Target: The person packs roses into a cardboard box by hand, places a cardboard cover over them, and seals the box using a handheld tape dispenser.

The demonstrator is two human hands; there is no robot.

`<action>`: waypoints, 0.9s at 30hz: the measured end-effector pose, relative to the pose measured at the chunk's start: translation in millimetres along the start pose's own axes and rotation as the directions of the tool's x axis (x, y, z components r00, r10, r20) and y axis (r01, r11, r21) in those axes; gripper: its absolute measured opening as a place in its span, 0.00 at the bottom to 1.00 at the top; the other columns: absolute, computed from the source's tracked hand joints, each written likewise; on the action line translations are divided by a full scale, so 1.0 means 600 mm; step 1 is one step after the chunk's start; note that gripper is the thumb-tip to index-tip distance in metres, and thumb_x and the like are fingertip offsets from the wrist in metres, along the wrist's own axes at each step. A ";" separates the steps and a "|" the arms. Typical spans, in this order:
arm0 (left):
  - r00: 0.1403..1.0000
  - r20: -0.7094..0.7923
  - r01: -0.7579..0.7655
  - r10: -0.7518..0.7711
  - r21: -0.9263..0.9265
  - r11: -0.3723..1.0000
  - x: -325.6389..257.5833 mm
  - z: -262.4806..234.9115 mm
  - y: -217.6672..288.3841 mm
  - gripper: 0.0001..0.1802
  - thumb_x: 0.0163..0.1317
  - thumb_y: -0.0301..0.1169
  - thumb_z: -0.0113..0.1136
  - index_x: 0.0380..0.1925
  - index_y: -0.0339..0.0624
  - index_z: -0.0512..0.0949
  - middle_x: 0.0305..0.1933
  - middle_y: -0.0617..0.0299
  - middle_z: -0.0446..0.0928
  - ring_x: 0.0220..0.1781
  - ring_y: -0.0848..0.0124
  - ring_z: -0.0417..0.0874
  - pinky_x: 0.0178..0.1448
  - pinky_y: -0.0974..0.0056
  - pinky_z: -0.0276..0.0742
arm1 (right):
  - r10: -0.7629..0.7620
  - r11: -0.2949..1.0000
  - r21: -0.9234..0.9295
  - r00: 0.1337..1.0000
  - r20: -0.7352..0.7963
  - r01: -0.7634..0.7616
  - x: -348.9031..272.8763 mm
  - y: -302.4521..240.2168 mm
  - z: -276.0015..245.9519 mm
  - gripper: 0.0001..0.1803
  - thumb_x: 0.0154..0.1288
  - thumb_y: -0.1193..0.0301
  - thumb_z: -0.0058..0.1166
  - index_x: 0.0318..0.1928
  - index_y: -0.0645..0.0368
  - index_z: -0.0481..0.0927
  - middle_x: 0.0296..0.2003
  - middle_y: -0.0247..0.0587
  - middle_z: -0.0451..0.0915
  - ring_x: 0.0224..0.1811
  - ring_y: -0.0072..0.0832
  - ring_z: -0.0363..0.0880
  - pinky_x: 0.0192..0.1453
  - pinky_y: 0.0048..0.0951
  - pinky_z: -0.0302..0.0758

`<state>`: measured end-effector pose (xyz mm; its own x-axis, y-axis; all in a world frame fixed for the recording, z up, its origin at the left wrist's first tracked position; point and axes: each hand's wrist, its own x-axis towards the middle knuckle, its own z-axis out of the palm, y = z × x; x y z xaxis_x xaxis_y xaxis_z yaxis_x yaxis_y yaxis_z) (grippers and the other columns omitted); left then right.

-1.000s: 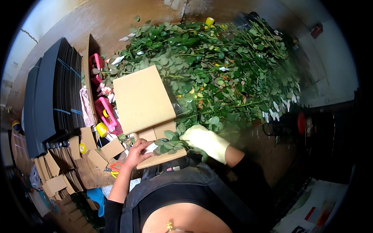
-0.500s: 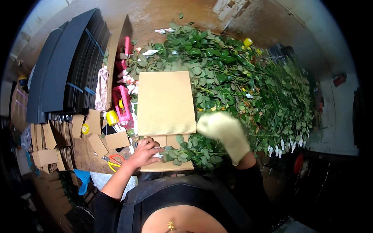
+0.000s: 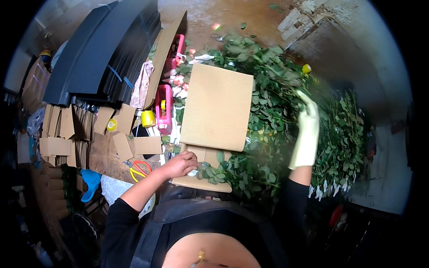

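While our dark apron (image 3: 192, 218) filled the nearest part of the view, a tan cardboard lip (image 3: 203, 184) lay just beyond it, with a leafy bunch of stems (image 3: 217, 175) across it, running off to the right. Our bare left hand (image 3: 181, 164) rested at the bunch's left end, fingers curled over a small white wrapping (image 3: 192, 173) (whether they gripped it or only pressed on it, we could not tell). To the left of that hand we had a tool with red and yellow handles (image 3: 137, 170) on the wooden table (image 3: 105, 156), and a little farther, loose cardboard pieces (image 3: 148, 145) near a yellow roll (image 3: 148, 119). Beyond the bunch, a corrugated tan sheet (image 3: 217, 107) stretched away from us. Our right hand (image 3: 308, 117), in a pale glove, reached out well to the right of that sheet, its fingertips among blurred leaves of a large green heap (image 3: 272, 107); we could not tell whether they had closed on a stem. Left of the sheet stood a pink basket (image 3: 167, 120), near pink and white flower heads (image 3: 179, 81). Farther left, we saw a tall stack of dark boards (image 3: 105, 49) with blue straps.
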<state>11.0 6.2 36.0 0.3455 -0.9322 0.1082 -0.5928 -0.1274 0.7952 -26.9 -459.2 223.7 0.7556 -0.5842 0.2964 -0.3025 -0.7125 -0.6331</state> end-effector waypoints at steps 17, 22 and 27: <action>0.977 -0.009 0.198 -0.211 -0.301 0.933 0.003 -0.004 -0.001 0.27 0.60 0.27 0.73 0.61 0.43 0.80 0.53 0.57 0.76 0.52 0.67 0.81 0.50 0.66 0.79 | 0.320 0.923 -0.378 0.695 0.644 -0.075 -0.347 0.201 -0.145 0.18 0.66 0.81 0.57 0.51 0.47 0.90 0.47 0.38 0.90 0.49 0.34 0.88 0.59 0.29 0.81; 0.966 -0.037 0.237 -0.255 -0.261 0.936 -0.006 0.000 0.007 0.29 0.61 0.28 0.73 0.63 0.42 0.78 0.58 0.54 0.72 0.53 0.62 0.80 0.52 0.63 0.82 | 0.473 0.555 -0.747 0.599 0.645 0.366 -0.189 0.079 -0.103 0.19 0.70 0.71 0.50 0.58 0.47 0.84 0.52 0.48 0.86 0.55 0.48 0.85 0.60 0.45 0.81; 0.957 0.014 0.287 -0.291 -0.220 0.932 -0.005 -0.013 0.012 0.29 0.62 0.31 0.72 0.64 0.44 0.78 0.56 0.53 0.73 0.53 0.60 0.81 0.52 0.61 0.81 | 0.001 0.940 -0.315 0.924 0.383 0.130 0.012 0.004 0.080 0.16 0.72 0.65 0.54 0.55 0.54 0.85 0.54 0.50 0.85 0.57 0.49 0.82 0.61 0.45 0.78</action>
<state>11.4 10.9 46.1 0.4926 -0.8595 -0.1362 -0.2932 -0.3113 0.9040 5.5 -446.5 189.8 0.9204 -0.3910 -0.0008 -0.3692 -0.8683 -0.3313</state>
